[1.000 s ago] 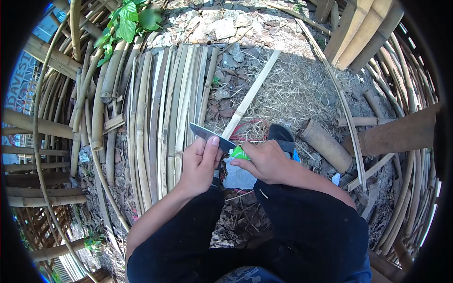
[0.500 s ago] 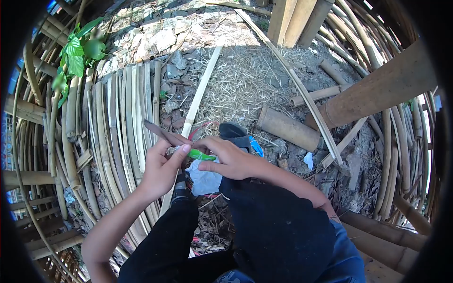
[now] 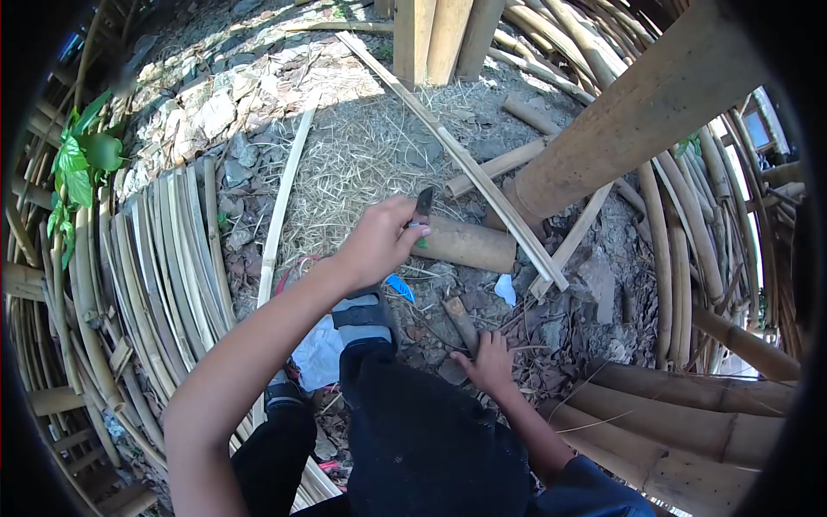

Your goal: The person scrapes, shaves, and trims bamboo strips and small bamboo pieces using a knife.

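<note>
My left hand [image 3: 383, 241] is closed around a knife [image 3: 425, 203], its dark blade pointing up and away. A bit of green material [image 3: 422, 244] shows by the fingertips; what it is I cannot make out. Just beyond that hand lies a thick bamboo section [image 3: 469, 245] on the ground. My right hand [image 3: 491, 366] is low beside my knee, thumb and fingers apart around the near end of a short wooden stick [image 3: 460, 320]. Whether it grips the stick is not clear. A blue packet [image 3: 401, 289] lies beside my shoe.
Split bamboo strips [image 3: 164, 258] lie in rows on the left. One long strip [image 3: 482, 172] slants across the ground toward a thick bamboo post [image 3: 603, 146]. Large poles [image 3: 680, 414] lie at the lower right. A white sheet [image 3: 317, 355] is by my feet.
My hands have parted. The left has moved forward and right with the knife; the right has left the green material and dropped to the short stick. The view has turned right.
</note>
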{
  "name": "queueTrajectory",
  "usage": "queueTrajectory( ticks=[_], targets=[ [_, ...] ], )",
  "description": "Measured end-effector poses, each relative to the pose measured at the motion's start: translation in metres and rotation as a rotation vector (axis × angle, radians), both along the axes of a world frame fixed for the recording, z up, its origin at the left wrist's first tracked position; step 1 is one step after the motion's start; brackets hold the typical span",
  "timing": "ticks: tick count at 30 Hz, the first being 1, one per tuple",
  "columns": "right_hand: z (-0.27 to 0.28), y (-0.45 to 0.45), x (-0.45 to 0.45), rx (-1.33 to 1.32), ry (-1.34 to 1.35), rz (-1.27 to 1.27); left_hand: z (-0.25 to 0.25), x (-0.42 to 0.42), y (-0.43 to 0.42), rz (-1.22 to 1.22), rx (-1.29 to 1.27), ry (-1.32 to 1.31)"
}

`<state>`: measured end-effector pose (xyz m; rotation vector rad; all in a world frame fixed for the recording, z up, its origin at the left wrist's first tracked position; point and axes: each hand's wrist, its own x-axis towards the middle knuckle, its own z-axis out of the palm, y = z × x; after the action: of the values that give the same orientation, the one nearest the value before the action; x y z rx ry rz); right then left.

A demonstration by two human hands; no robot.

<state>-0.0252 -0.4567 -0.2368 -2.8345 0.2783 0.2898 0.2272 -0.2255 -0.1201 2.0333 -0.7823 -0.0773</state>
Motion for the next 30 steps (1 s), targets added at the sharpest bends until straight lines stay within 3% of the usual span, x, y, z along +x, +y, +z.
queueTrajectory(
  ticks=[5, 9, 11, 13, 16, 18, 19, 21, 22, 23, 25, 26, 30],
  targets=[
    [-0.024, -0.003, 0.0, 0.118, 0.153, -0.054, -0.063, 0.001, -0.056, 0.116, -0.042, -0.073],
    [0.057, 0.02, 0.026, 0.165, 0.112, -0.14, -0.084, -0.003, -0.063, 0.211, -0.15, -0.1],
    [0.083, 0.017, 0.046, 0.366, -0.325, -0.096, -0.089, -0.008, -0.067, 0.2, -0.228, -0.102],
    [0.121, 0.015, 0.082, 0.426, -0.52, -0.024, -0.092, -0.013, -0.07, 0.188, -0.235, -0.11],
    [0.158, 0.004, 0.112, 0.444, -0.585, -0.055, -0.096, -0.015, -0.075, 0.149, -0.245, -0.158],
    [0.165, -0.006, 0.118, 0.679, -0.776, -0.037, -0.098, -0.017, -0.078, 0.138, -0.256, -0.18],
    [0.165, -0.003, 0.122, 0.677, -0.769, -0.034, -0.098, -0.017, -0.079, 0.135, -0.243, -0.179],
    [0.167, 0.009, 0.132, 0.261, -0.421, 0.058, -0.097, -0.018, -0.079, 0.133, -0.232, -0.187],
    [0.18, 0.012, 0.132, 0.277, -0.142, -0.058, -0.098, -0.019, -0.08, 0.132, -0.221, -0.172],
    [0.184, 0.013, 0.131, 0.276, -0.144, -0.051, -0.101, -0.019, -0.079, 0.129, -0.208, -0.153],
    [0.188, 0.01, 0.131, 0.462, -0.623, -0.037, -0.108, -0.018, -0.077, 0.126, -0.198, -0.171],
    [0.187, 0.001, 0.131, 0.506, -0.728, -0.058, -0.111, -0.021, -0.076, 0.098, -0.183, -0.189],
    [0.205, 0.017, 0.13, 0.539, -0.631, -0.011, -0.1, -0.024, -0.079, 0.157, -0.374, -0.052]
  ],
)
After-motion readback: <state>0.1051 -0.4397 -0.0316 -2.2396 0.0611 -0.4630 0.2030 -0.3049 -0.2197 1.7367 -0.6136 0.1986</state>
